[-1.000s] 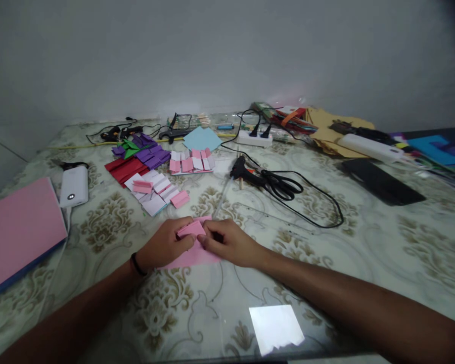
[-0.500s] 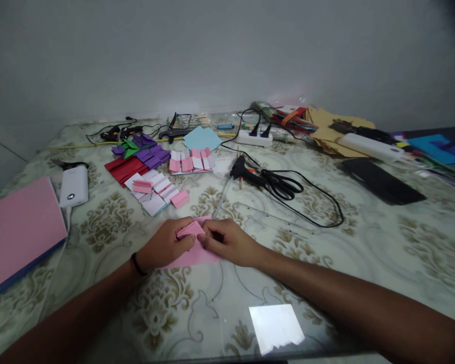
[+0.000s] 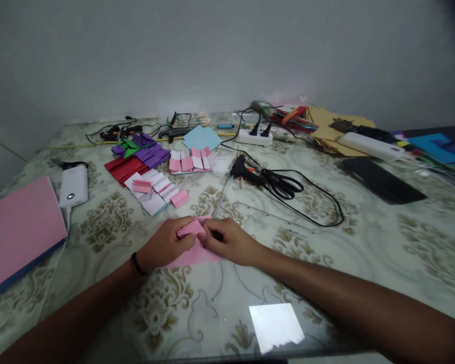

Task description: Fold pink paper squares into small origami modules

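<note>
Both hands meet over a folded piece of pink paper [image 3: 191, 228]. My left hand [image 3: 169, 242] is closed on its left side, thumb on top. My right hand [image 3: 229, 241] pinches the right edge between thumb and fingers. Beneath them a flat pink sheet [image 3: 193, 259] lies on the table. Just beyond are folded white and pink paper pieces [image 3: 157, 189], and behind these a row of pink-and-white folded strips [image 3: 192, 161]. The inner fingers of my left hand are hidden.
A black glue gun [image 3: 246, 172] with a looped cord lies beyond my right hand. At left are a white power bank [image 3: 74, 184] and a pink paper stack [image 3: 20, 227]. A power strip [image 3: 255, 137] stands at the back, a black phone-like slab [image 3: 382, 179] at right.
</note>
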